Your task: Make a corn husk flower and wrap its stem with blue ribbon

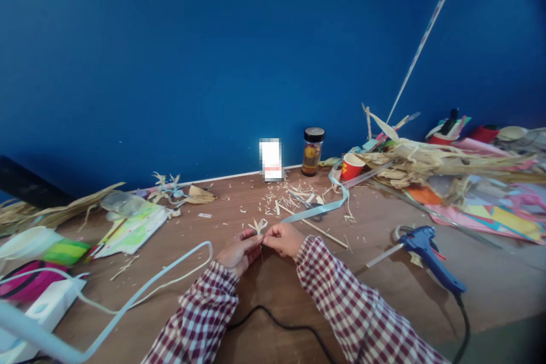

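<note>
Both hands meet over the middle of the brown table. Between the fingertips of my left hand (240, 253) is a small pale flower-like piece (258, 226), its pointed strips spreading upward; it looks like dried corn husk. The fingers of my right hand (284, 240) are pinched together at the lower side of that piece, touching or nearly touching the left fingertips. What exactly the right fingers grip is too small to make out. Just beyond the hands lie pale husk scraps (273, 202), a thin stick (326, 234) and a light blue ribbon (318, 210).
A blue glue gun (435, 259) rests at the right, its black cord (294, 327) crossing below the arms. A lidded jar (313, 153) and red paper cup (353, 166) stand behind. Dried husks (426, 153) pile up at right. A white power strip (55, 301) sits left.
</note>
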